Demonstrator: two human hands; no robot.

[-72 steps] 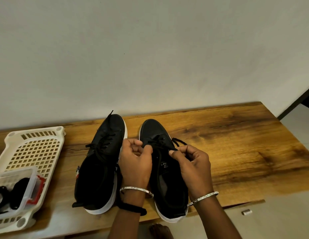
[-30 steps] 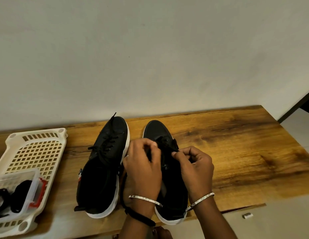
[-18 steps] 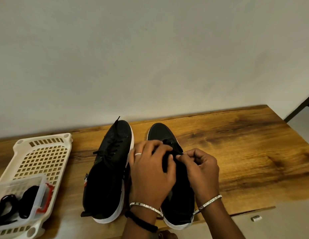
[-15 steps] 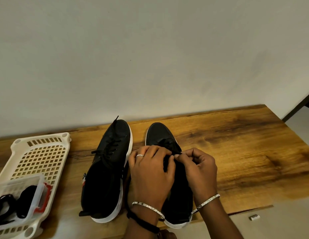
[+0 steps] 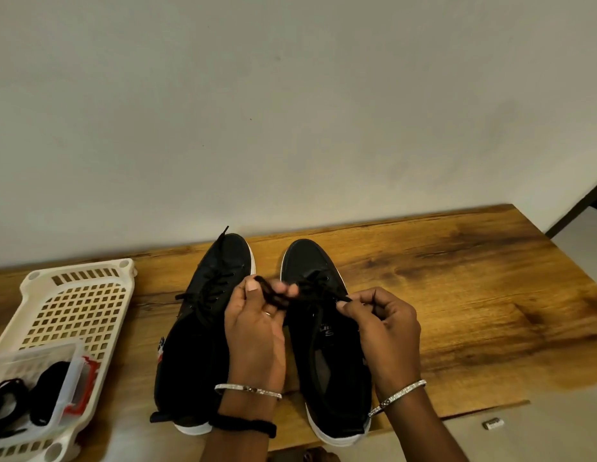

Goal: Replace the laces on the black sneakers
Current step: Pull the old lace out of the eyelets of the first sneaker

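— Farthest left on the wooden table [image 5: 457, 295]?

— Out at nine o'clock from the shoes, a cream perforated basket [image 5: 73, 295]. Inside it, toward six o'clock, a clear tub [image 5: 68, 371] with dark coiled laces [image 5: 10, 401].

— And the shoes?

— First the left sneaker [image 5: 190, 355], flat on the table, toe to twelve o'clock, laced up. Just beside it at three o'clock, the right sneaker [image 5: 327, 371], same heading, throat open toward the heel.

— How about the left hand [image 5: 257, 328]?

— Raised over the gap between the two shoes, wrist at six o'clock, palm turned up toward the camera. Thumb and curled fingertips closed on a bunched loop of black lace [image 5: 273, 296]. Silver bangle [image 5: 247, 390] and a black band [image 5: 243, 426] round the wrist.

— Then the right hand [image 5: 387, 331]?

— At three o'clock of the left one, near but apart from it, over the right sneaker's outer edge. Back of the hand toward the camera, fingers curled in, thumb and forefinger nipping the same lace close to its end. Another bangle [image 5: 399, 395] at that wrist.

— Path of the lace?

— Stretched hand to hand across the right sneaker's front eyelets. Cannot tell how many eyelets hold it.

— Anything further right?

— At four o'clock, past the table edge, a small pale object [image 5: 493, 423] on the floor.
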